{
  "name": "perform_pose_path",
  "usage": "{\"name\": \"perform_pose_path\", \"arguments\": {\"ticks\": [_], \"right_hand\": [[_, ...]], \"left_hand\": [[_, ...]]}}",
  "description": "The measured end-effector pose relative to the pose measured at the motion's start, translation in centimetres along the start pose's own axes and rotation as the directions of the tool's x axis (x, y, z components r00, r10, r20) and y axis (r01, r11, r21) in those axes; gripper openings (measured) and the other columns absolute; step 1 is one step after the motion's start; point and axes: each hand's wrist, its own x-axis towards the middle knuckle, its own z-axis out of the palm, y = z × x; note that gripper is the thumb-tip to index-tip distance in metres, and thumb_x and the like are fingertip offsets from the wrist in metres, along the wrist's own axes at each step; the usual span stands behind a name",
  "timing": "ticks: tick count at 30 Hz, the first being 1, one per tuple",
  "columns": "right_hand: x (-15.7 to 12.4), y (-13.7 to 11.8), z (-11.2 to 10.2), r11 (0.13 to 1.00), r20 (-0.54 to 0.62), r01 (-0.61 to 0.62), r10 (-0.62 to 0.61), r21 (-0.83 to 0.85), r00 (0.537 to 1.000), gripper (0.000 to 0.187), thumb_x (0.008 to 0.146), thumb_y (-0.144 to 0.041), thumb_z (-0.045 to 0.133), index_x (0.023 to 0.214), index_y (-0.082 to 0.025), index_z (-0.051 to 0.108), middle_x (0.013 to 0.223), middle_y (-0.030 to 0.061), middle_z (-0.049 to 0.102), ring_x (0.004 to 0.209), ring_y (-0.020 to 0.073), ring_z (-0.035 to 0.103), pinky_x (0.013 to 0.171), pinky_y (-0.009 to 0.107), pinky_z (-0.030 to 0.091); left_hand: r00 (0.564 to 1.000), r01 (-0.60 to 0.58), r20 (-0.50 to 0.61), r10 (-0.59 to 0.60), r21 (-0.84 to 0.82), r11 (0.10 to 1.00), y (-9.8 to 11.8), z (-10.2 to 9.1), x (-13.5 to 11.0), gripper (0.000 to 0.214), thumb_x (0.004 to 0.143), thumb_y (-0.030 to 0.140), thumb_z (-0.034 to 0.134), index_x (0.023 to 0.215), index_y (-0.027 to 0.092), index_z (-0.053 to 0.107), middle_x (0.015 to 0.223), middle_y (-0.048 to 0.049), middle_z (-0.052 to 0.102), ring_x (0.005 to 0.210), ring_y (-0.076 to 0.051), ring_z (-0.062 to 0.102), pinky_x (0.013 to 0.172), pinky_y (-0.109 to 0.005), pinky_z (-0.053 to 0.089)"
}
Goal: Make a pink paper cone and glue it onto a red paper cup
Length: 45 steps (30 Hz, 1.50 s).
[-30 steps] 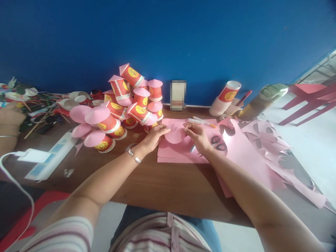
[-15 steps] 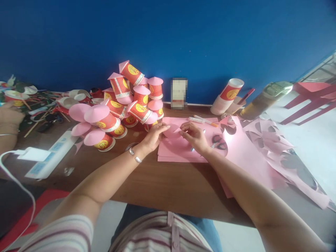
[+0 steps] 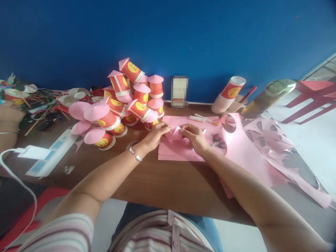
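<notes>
Between both hands is a small piece of pink paper (image 3: 173,134), curved with a raised fold on its right side. My left hand (image 3: 155,135), with a silver bangle on its wrist, pinches the paper's left edge. The fingertips of my right hand (image 3: 193,135) grip its right edge. Pink paper sheets (image 3: 173,154) lie stacked under the hands. Dark-handled scissors (image 3: 217,140) rest on the sheets by my right wrist. A white glue stick or marker (image 3: 196,119) and an orange-tipped brush (image 3: 210,120) lie just beyond.
Red paper cups with pink cone tops (image 3: 141,93) are piled at left. A power strip (image 3: 52,154) with a white charger lies nearer. Cut pink scraps (image 3: 270,136), a stack of cups (image 3: 228,94) and a bottle (image 3: 267,98) stand right. Another person's hand (image 3: 10,119) is far left.
The pink paper has gone from nearly flat to more curved, its right side folded up. My hands stay in about the same place, and the view has shifted slightly.
</notes>
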Motion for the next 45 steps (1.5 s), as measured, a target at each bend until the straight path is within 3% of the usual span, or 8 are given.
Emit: {"name": "perform_pose_path", "arguments": {"ticks": [3,12,17,23,28,32,36,45], "right_hand": [[0.1,0.3,0.0,0.996,-0.008,-0.078,0.079,0.034,0.997,0.043,0.070,-0.057,0.084,0.072,-0.022,0.060,0.071,-0.0020,0.057,0.068,0.0145,0.054,0.066,0.030,0.047],[0.4,0.4,0.1,0.989,-0.009,-0.102,0.103,0.111,0.995,0.041,0.063,-0.050,0.089,0.072,-0.021,0.061,0.072,-0.0034,0.055,0.066,0.0115,0.050,0.062,0.027,0.042],[0.2,0.1,0.1,0.982,-0.030,-0.114,0.120,0.151,0.992,0.043,0.061,-0.044,0.089,0.087,-0.022,0.064,0.072,-0.0048,0.058,0.066,0.0116,0.052,0.062,0.026,0.042],[0.2,0.1,0.1,0.988,0.011,-0.094,0.093,0.120,0.996,0.046,0.066,-0.046,0.087,0.097,-0.023,0.062,0.072,-0.0061,0.056,0.066,0.0121,0.053,0.063,0.027,0.042],[0.2,0.2,0.1,0.987,0.008,-0.088,0.087,0.136,0.996,0.047,0.063,-0.044,0.089,0.096,-0.023,0.063,0.074,-0.0048,0.061,0.067,0.0119,0.054,0.065,0.027,0.042],[0.2,0.2,0.0,0.989,0.000,-0.090,0.091,0.115,0.996,0.046,0.065,-0.044,0.088,0.097,-0.022,0.064,0.074,-0.0045,0.062,0.067,0.0118,0.054,0.064,0.028,0.041],[0.1,-0.1,0.1,0.993,0.033,-0.081,0.078,0.084,0.996,0.045,0.064,-0.042,0.088,0.097,-0.022,0.064,0.074,-0.0041,0.063,0.066,0.0119,0.053,0.061,0.027,0.038],[0.0,0.0,0.1,0.992,0.084,-0.092,0.084,0.088,0.993,0.043,0.067,-0.041,0.087,0.099,-0.021,0.065,0.072,-0.0045,0.062,0.065,0.0111,0.050,0.060,0.026,0.035]], "left_hand": [[1.000,0.003,0.030,-0.003,0.018,1.000,0.0,0.1,-0.1,0.038,0.064,0.040,0.086,0.071,0.017,0.056,0.068,0.0035,0.059,0.065,-0.011,0.053,0.065,-0.025,0.042],[0.998,0.003,0.057,-0.005,0.030,1.000,-0.1,0.2,-0.1,0.033,0.068,0.037,0.087,0.072,0.017,0.061,0.072,0.0030,0.060,0.071,-0.011,0.051,0.070,-0.025,0.039],[0.997,0.022,0.074,-0.023,0.012,1.000,-0.3,0.1,-0.1,0.034,0.067,0.039,0.088,0.075,0.017,0.063,0.074,0.0016,0.063,0.071,-0.012,0.054,0.070,-0.026,0.041],[0.990,0.045,0.134,-0.044,-0.007,0.999,-0.8,-0.3,0.1,0.038,0.078,0.050,0.080,0.074,0.018,0.061,0.072,0.0015,0.060,0.069,-0.013,0.052,0.068,-0.027,0.041],[0.995,-0.095,0.038,0.090,0.172,0.980,-1.2,-0.6,0.3,0.038,0.076,0.052,0.082,0.073,0.018,0.064,0.076,0.0014,0.061,0.076,-0.014,0.052,0.075,-0.028,0.041],[0.985,-0.173,0.063,0.162,0.308,0.935,-0.8,-0.6,0.1,0.045,0.083,0.056,0.074,0.063,0.019,0.056,0.066,0.0019,0.050,0.069,-0.014,0.044,0.068,-0.029,0.036],[0.981,-0.185,0.122,0.147,0.410,0.893,-0.1,-0.5,-0.2,0.055,0.085,0.058,0.069,0.054,0.020,0.045,0.057,0.0022,0.035,0.060,-0.013,0.032,0.061,-0.031,0.025],[0.987,-0.142,0.124,0.103,0.374,0.917,-0.3,-0.4,-0.1,0.036,0.080,0.045,0.070,0.060,0.017,0.060,0.060,0.0016,0.047,0.065,-0.013,0.040,0.065,-0.030,0.031]]}}
